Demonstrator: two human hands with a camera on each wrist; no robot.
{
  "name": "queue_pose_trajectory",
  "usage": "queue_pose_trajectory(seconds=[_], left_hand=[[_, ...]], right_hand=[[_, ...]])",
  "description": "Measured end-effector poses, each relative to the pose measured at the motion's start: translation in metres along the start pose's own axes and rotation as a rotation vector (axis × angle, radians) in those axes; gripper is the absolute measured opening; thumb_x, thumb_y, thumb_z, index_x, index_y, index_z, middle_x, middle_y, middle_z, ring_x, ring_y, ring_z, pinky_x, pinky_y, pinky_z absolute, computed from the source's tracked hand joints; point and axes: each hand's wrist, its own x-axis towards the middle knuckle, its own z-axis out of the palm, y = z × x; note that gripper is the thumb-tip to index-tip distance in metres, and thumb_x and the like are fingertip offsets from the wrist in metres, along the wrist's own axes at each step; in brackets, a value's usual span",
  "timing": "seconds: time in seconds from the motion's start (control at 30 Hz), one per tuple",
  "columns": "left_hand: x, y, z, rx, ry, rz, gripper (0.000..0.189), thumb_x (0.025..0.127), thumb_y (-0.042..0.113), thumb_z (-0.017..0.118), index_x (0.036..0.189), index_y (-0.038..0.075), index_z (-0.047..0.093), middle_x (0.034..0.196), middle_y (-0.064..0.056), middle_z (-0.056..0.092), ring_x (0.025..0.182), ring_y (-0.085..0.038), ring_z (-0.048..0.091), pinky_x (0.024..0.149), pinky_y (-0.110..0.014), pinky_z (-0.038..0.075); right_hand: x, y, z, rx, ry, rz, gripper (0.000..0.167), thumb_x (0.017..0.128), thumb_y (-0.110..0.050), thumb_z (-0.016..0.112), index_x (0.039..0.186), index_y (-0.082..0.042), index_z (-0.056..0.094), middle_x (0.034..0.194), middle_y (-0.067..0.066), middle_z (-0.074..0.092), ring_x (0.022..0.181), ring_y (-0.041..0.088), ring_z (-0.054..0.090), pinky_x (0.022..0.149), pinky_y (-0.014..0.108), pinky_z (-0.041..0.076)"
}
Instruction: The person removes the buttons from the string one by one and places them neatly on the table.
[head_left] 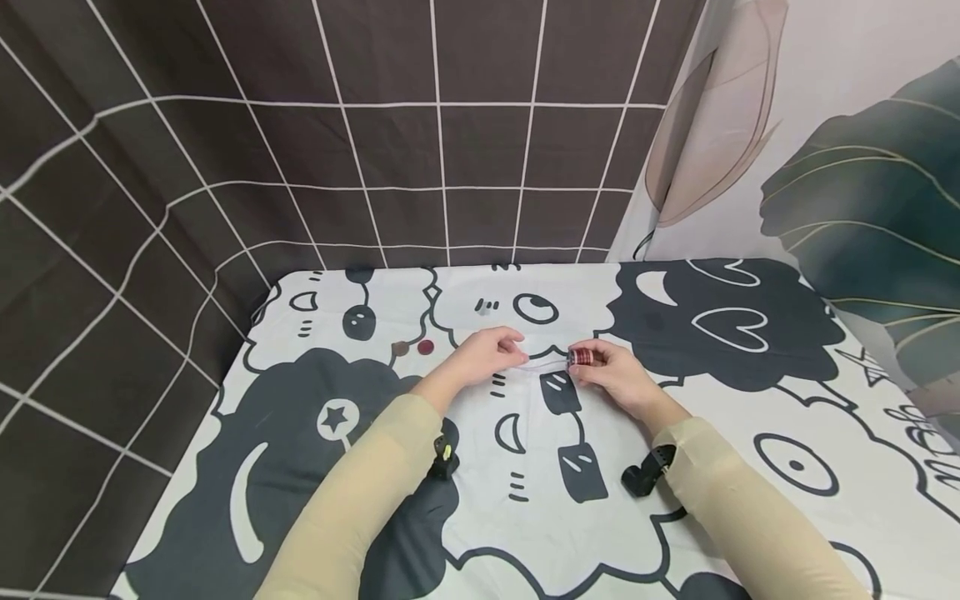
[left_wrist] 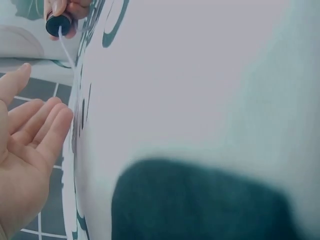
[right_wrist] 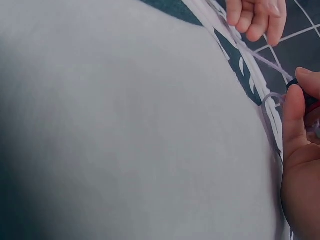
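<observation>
My right hand [head_left: 621,377] pinches a small dark-red cylinder [head_left: 581,357] with a black end [left_wrist: 58,26] between thumb and fingers. A thin pale cord [left_wrist: 66,51] comes out of the middle of that end and runs across toward my left hand [head_left: 486,355]. In the left wrist view the left palm faces up, its fingers [left_wrist: 56,131] loosely extended and the thumb apart from them. From the right wrist view, the cord [right_wrist: 264,60] stretches past the left fingertips, and a second loop of cord [right_wrist: 270,96] hangs beside the cylinder.
The hands are over a table covered by a white cloth [head_left: 480,467] with black cartoon drawings. A dark gridded curtain [head_left: 390,142] rises behind and at the left. A leaf-patterned curtain [head_left: 855,183] hangs at the right.
</observation>
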Motion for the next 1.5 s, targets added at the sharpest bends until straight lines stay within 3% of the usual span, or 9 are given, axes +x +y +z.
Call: queue_pose_trajectory(seconds=[0.23, 0.57, 0.73, 0.9, 1.03, 1.23, 1.5], left_hand=[[0.002, 0.004, 0.001, -0.012, -0.004, 0.014, 0.043, 0.088, 0.029, 0.064, 0.125, 0.008, 0.057, 0.102, 0.001, 0.065, 0.096, -0.013, 0.059, 0.085, -0.027, 0.045], [0.007, 0.013, 0.009, -0.026, -0.064, 0.024, 0.044, 0.089, 0.030, 0.063, 0.127, 0.009, 0.056, 0.106, -0.001, 0.064, 0.091, -0.011, 0.059, 0.077, -0.025, 0.048], [0.011, 0.017, 0.015, -0.035, -0.078, 0.019, 0.045, 0.089, 0.031, 0.064, 0.127, 0.009, 0.056, 0.106, -0.002, 0.064, 0.082, -0.010, 0.060, 0.071, -0.024, 0.049], [0.013, 0.020, 0.019, -0.055, -0.102, 0.013, 0.043, 0.089, 0.031, 0.064, 0.126, 0.009, 0.057, 0.102, 0.000, 0.063, 0.080, -0.009, 0.060, 0.071, -0.023, 0.048], [0.014, 0.019, 0.022, -0.053, -0.111, 0.011, 0.044, 0.089, 0.033, 0.063, 0.126, 0.010, 0.057, 0.101, 0.001, 0.064, 0.078, -0.008, 0.060, 0.072, -0.023, 0.047], [0.014, 0.021, 0.025, -0.116, -0.110, 0.016, 0.046, 0.088, 0.033, 0.064, 0.125, 0.007, 0.057, 0.092, 0.001, 0.064, 0.070, -0.010, 0.059, 0.065, -0.023, 0.047], [0.014, 0.025, 0.028, -0.139, -0.124, 0.018, 0.044, 0.089, 0.031, 0.063, 0.124, 0.006, 0.057, 0.092, 0.002, 0.065, 0.073, -0.009, 0.059, 0.067, -0.022, 0.047]], right_hand=[[0.001, 0.000, 0.000, 0.038, -0.003, -0.007, 0.042, 0.083, -0.001, 0.067, 0.120, 0.012, 0.053, 0.085, 0.005, 0.058, 0.067, 0.011, 0.059, 0.061, 0.022, 0.047], [0.013, 0.024, -0.004, 0.046, 0.016, -0.006, 0.044, 0.083, -0.008, 0.071, 0.121, 0.007, 0.054, 0.088, 0.005, 0.058, 0.070, 0.011, 0.059, 0.061, 0.022, 0.048], [0.010, 0.016, -0.003, 0.042, 0.018, -0.002, 0.043, 0.082, -0.006, 0.070, 0.121, 0.007, 0.054, 0.088, 0.005, 0.058, 0.070, 0.011, 0.058, 0.061, 0.022, 0.047], [0.010, 0.011, -0.001, 0.048, 0.004, -0.020, 0.043, 0.082, -0.004, 0.070, 0.120, 0.008, 0.054, 0.091, 0.008, 0.057, 0.072, 0.012, 0.057, 0.061, 0.022, 0.047], [0.017, 0.023, -0.001, 0.042, 0.004, -0.047, 0.045, 0.080, -0.008, 0.073, 0.119, 0.006, 0.055, 0.093, 0.008, 0.057, 0.073, 0.011, 0.057, 0.062, 0.021, 0.047], [0.018, 0.024, 0.002, 0.062, 0.001, -0.070, 0.043, 0.081, -0.007, 0.072, 0.118, 0.007, 0.054, 0.089, 0.006, 0.059, 0.070, 0.011, 0.058, 0.056, 0.022, 0.045], [0.018, 0.019, 0.008, 0.145, -0.043, -0.115, 0.043, 0.080, 0.004, 0.068, 0.119, 0.013, 0.052, 0.097, 0.009, 0.060, 0.080, 0.009, 0.061, 0.068, 0.021, 0.051]])
